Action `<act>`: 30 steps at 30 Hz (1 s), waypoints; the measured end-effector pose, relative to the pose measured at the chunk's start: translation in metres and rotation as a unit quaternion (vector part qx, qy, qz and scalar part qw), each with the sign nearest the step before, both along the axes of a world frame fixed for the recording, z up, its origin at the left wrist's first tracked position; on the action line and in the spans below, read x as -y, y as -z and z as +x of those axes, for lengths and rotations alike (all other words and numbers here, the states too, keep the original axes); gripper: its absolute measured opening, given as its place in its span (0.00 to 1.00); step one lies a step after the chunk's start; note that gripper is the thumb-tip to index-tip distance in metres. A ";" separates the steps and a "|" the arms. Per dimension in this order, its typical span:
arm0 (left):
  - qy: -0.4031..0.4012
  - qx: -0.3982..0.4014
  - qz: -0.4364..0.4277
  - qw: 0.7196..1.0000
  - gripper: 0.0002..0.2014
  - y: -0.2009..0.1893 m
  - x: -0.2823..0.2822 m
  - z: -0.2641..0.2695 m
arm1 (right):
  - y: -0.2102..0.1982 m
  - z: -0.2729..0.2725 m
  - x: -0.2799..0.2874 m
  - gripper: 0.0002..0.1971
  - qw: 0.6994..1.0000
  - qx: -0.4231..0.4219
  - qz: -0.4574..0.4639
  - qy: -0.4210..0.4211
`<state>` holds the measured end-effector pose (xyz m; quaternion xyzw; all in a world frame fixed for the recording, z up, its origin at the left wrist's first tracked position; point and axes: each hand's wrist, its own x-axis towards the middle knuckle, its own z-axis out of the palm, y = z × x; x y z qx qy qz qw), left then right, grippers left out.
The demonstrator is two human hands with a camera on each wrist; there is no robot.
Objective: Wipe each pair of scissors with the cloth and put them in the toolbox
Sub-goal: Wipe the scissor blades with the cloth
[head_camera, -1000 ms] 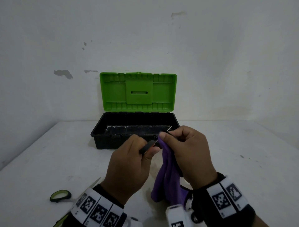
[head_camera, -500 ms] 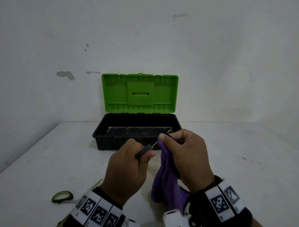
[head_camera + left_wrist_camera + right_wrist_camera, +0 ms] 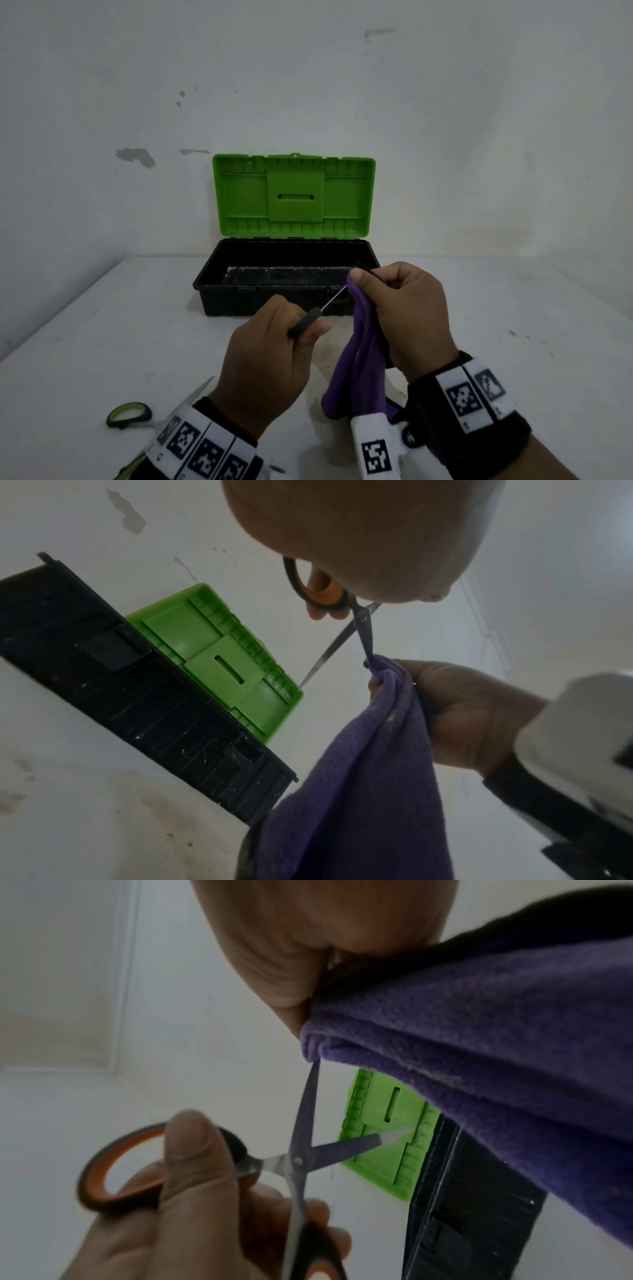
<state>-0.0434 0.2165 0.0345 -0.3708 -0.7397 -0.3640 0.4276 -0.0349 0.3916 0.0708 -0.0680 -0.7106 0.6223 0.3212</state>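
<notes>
While blades stand spread, left hand [image 3: 270, 349] grips scissors [image 3: 301, 1150], right hand [image 3: 407, 315] pinches cloth [image 3: 359, 363] round one blade; risks cutting cloth or fingertip.

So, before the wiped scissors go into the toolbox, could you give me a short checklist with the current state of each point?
1. Toolbox lid open: ok.
2. Left hand grips the orange-handled scissors: ok.
3. Blades closed for stowing: not ok, they are spread.
4. Purple cloth off the blade: not ok, the right hand pinches it round one blade tip.
5. Blades clean: cannot tell.
6. Green-handled scissors wiped: cannot tell; they lie on the table.
</notes>
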 end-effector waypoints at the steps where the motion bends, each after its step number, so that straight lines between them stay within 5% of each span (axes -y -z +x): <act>1: 0.000 0.003 0.002 1.000 0.16 0.001 0.000 0.000 | 0.000 0.000 0.000 0.12 1.000 -0.001 -0.007 0.002; 6: -0.001 0.016 0.000 1.000 0.16 0.003 0.003 0.000 | 0.002 0.009 0.010 0.11 0.999 0.000 0.048 -0.024; 10: -0.008 0.020 -0.011 1.000 0.16 0.002 0.002 0.002 | 0.000 -0.003 -0.003 0.12 1.000 0.016 -0.012 -0.007; 14: -0.006 0.166 0.086 0.982 0.17 -0.007 0.003 0.007 | -0.003 -0.007 -0.029 0.09 0.995 0.025 -0.096 -0.012; 16: 0.042 0.328 0.187 0.925 0.20 -0.018 0.003 0.010 | -0.005 -0.005 -0.044 0.08 0.994 0.025 -0.102 -0.011; 18: 0.085 0.474 0.261 0.837 0.21 -0.026 0.004 0.008 | -0.005 -0.001 -0.056 0.08 0.998 0.028 -0.047 0.003; 22: 0.136 0.597 0.330 0.718 0.18 -0.033 0.003 0.005 | -0.004 0.013 -0.053 0.07 0.998 0.019 0.058 -0.021; 25: 0.155 0.625 0.345 0.683 0.18 -0.033 -0.003 0.006 | -0.005 0.025 -0.037 0.06 0.994 0.010 0.079 -0.071; 30: 0.132 0.654 0.335 0.665 0.17 -0.036 -0.011 0.007 | -0.007 0.035 -0.017 0.07 0.985 0.033 0.096 -0.136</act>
